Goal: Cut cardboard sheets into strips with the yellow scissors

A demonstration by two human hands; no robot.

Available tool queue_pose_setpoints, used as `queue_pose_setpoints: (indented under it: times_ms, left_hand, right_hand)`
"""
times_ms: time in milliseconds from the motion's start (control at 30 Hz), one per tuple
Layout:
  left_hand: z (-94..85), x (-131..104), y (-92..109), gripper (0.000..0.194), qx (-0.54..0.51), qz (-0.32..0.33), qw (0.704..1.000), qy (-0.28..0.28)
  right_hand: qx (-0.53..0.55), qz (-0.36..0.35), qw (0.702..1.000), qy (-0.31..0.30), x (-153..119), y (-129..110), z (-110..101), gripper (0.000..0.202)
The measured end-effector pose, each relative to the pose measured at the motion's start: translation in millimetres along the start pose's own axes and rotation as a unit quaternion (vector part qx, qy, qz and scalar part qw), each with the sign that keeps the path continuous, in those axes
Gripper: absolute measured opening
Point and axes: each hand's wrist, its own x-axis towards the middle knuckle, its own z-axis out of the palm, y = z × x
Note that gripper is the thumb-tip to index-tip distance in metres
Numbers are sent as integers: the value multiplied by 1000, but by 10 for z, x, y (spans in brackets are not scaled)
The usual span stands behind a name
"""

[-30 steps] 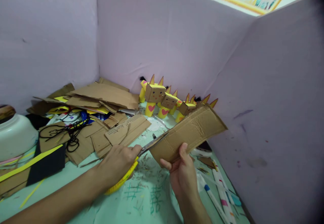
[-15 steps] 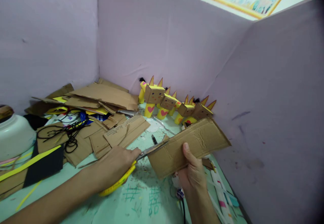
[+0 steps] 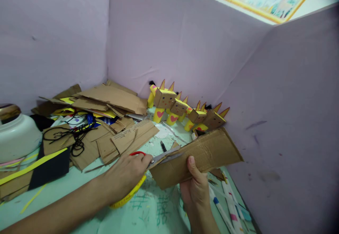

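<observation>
Left hand (image 3: 127, 175) was clenched around the yellow-and-red handles of the scissors (image 3: 148, 172), blades partly open and biting into the left edge of the cardboard strip (image 3: 197, 156). Right hand (image 3: 197, 188) gripped that strip from below, thumb pressed on its front face, holding it tilted above the worktop (image 3: 79, 188) at about 5 o'clock in the view.

Purple partition walls (image 3: 185, 43) closed in the worktop on three sides. Pile of cardboard scraps (image 3: 111, 121) lay at 9 to 10 o'clock of the strip, with black cord (image 3: 72, 137) tangled over it. White round container (image 3: 17, 138) sat at far 9 o'clock, edge of frame. Black sheet with a yellow strip (image 3: 39, 167) lay just beside it, nearer the person. Row of yellow-and-brown box figures (image 3: 185, 108) with pointed ears and pink hearts stood against the back wall at 12 o'clock of the strip, the last one close behind its top edge. Markers (image 3: 230, 202) lay at 4 o'clock beside the right wrist. Green scribbles (image 3: 159, 209) marked the worktop under the hands.
</observation>
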Motion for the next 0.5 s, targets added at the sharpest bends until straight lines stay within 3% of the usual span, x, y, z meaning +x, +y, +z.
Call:
queue_pose_setpoints:
  times_ms: [233, 500]
  left_hand:
    - [6, -3, 11, 34, -4, 4, 1000, -21]
    - [89, 1, -38, 35, -12, 16, 1000, -8]
  right_hand:
    - [14, -2, 1000, 12, 0, 14, 7, 68]
    - [13, -9, 1000, 13, 1, 20, 5, 64]
